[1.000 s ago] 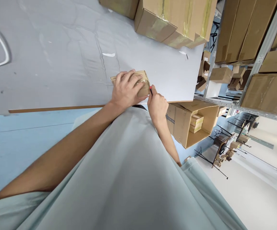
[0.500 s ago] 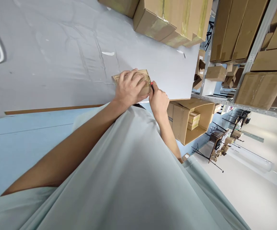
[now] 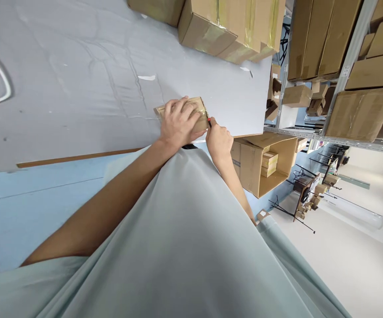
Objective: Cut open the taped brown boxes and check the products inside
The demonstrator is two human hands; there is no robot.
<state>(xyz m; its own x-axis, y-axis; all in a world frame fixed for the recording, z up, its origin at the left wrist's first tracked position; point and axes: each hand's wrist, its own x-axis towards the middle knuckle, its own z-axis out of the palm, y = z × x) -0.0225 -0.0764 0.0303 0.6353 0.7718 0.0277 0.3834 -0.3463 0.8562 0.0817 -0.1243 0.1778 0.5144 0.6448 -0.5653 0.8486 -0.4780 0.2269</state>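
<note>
A small cardboard box (image 3: 199, 105) with clear tape at its right end rests on the grey table (image 3: 79, 101), close to the near edge. My left hand (image 3: 179, 120) lies over this box and grips it, with its fingers across the top and the thumb at the near side. At the box's right end, my right hand (image 3: 220, 140) is closed around a small red-and-black box cutter (image 3: 209, 120). Most of the cutter is hidden in the fist, and its blade does not show. Its red part is beside the taped edge.
Several taped cartons (image 3: 208, 37) stand at the table's far side. A large open carton (image 3: 249, 165) with small boxes (image 3: 269, 164) inside is to the right. Beyond is a metal shelf (image 3: 345, 70) loaded with cartons. A white cable (image 3: 4, 84) lies at far left.
The view has tilted and shifted slightly. Both hands keep their grips, and the box stays in nearly the same place. The right hand has moved very little along the box's end.
</note>
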